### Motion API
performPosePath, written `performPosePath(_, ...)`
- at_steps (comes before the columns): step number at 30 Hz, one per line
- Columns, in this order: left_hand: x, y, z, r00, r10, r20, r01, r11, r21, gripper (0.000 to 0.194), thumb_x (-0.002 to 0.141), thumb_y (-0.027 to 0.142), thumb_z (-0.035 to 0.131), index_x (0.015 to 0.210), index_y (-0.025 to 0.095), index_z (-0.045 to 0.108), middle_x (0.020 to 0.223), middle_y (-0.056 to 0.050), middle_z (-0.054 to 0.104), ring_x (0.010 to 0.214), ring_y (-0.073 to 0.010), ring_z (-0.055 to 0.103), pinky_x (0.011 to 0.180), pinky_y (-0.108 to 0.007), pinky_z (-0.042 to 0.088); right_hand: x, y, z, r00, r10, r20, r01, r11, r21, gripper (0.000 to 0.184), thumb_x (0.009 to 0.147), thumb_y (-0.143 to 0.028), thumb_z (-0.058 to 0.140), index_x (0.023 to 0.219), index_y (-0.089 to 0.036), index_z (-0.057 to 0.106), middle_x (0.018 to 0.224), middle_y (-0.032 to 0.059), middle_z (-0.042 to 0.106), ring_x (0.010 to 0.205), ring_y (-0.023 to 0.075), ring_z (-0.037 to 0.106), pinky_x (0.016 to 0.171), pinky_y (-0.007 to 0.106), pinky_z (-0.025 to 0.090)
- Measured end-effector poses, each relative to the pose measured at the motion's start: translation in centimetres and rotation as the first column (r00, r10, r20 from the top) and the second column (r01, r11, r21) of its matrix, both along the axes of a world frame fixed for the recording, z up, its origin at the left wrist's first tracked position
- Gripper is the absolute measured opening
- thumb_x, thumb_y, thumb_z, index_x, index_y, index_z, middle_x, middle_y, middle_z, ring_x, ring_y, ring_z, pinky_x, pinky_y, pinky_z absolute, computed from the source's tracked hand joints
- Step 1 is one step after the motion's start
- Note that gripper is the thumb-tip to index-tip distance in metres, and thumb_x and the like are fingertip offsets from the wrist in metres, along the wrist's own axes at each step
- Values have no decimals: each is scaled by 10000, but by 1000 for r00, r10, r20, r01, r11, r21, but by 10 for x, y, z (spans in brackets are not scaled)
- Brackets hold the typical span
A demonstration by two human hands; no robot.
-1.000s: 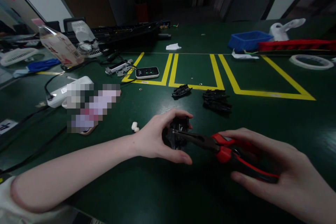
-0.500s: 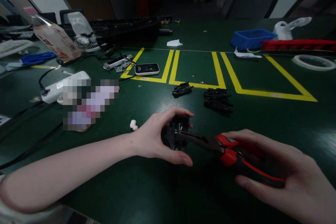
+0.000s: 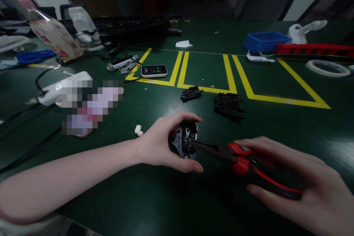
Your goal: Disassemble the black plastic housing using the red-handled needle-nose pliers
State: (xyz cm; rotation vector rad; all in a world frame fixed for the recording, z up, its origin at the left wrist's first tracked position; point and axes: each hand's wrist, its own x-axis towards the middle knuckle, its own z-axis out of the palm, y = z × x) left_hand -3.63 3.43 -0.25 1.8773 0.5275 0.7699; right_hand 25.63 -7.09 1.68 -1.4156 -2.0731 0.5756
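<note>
My left hand (image 3: 163, 140) is closed around a small black plastic housing (image 3: 179, 143), its fingers behind and its thumb along the near side. Small metal bits show inside the housing's open face. In my right hand (image 3: 295, 180) are long-nose pliers (image 3: 240, 160) with red and black handles. Their tips reach into the housing's face; what they pinch there, if anything, is too small to tell. Just beyond, several black plastic parts (image 3: 228, 105) lie on the green table, with another black part (image 3: 191, 93) to their left.
A white device with green lights (image 3: 154, 71) lies near the yellow tape rectangles (image 3: 207, 89). To the left are a phone (image 3: 96, 112), a white power strip (image 3: 66, 86) and a bottle (image 3: 52, 35). White earbuds (image 3: 138, 130) lie beside my left wrist. A blue bin (image 3: 265, 41) stands back right.
The view has shifted slightly. The housing now catches more light, showing its face more clearly. Both hands keep their grips, and the pliers' tips stay in the housing.
</note>
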Motion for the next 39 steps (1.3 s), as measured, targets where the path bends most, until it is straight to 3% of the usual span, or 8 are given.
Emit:
performPosePath(5, 0, -1, 2, 1000, 7, -28, -4, 997, 80, 755, 665, 419, 961, 1300, 177, 632, 1110, -76, 740, 966, -246, 703, 810, -337, 544, -4, 0, -1, 1000, 17, -1, -16, 995, 103, 463, 847, -479, 761, 1292, -399, 662, 1117, 7, 787, 881, 233, 785, 730, 338, 682)
performPosePath(11, 0, -1, 2, 998, 25, -55, -21, 997, 68, 761, 670, 478, 951, 1300, 169, 657, 1084, -75, 759, 947, -251, 720, 795, -339, 552, 0, -1, 2, 998, -9, 60, -1, 986, 165, 467, 837, -490, 769, 1283, -381, 682, 1112, 11, 790, 855, 227, 790, 750, 322, 678)
performPosePath(16, 0, -1, 2, 998, 29, -49, -25, 996, 86, 765, 669, 501, 946, 1292, 154, 669, 1076, -82, 771, 944, -254, 733, 807, -346, 559, 3, -3, 0, 997, -16, 76, 2, 982, 187, 499, 829, -462, 770, 1314, -387, 680, 1138, 9, 791, 876, 252, 798, 758, 324, 682)
performPosePath(24, 1, -2, 3, 996, 34, -81, -19, 982, 187, 771, 680, 554, 931, 1283, 148, 674, 1098, -97, 789, 948, -258, 753, 816, -352, 574, -3, 0, 1, 993, 44, 109, -66, 977, 204, 541, 829, -457, 791, 1350, -380, 666, 1139, -1, 792, 882, 214, 801, 766, 285, 677)
performPosePath(31, 0, -1, -1, 999, 16, -41, -9, 984, 176, 722, 689, 477, 926, 1282, 147, 678, 1061, -87, 788, 915, -247, 750, 781, -331, 563, -3, 3, -2, 996, 45, 82, -62, 972, 225, 511, 827, -494, 780, 1318, -388, 683, 1122, -5, 800, 853, 223, 804, 736, 290, 681)
performPosePath(35, -1, -1, 0, 997, 3, -71, 5, 993, 117, 738, 685, 528, 912, 1278, 153, 684, 1044, -86, 776, 906, -254, 735, 783, -347, 558, -2, 3, -3, 998, 42, 50, -49, 986, 157, 470, 820, -455, 780, 1273, -359, 698, 1075, 4, 804, 815, 222, 797, 647, 263, 657)
performPosePath(39, -2, -1, 1, 997, 7, -76, -3, 999, 49, 792, 680, 622, 894, 1270, 137, 689, 1031, -104, 766, 929, -279, 727, 813, -380, 566, 0, 2, -2, 997, 29, 72, -36, 993, 110, 504, 798, -481, 803, 1273, -360, 685, 1088, 6, 798, 828, 224, 788, 652, 288, 654)
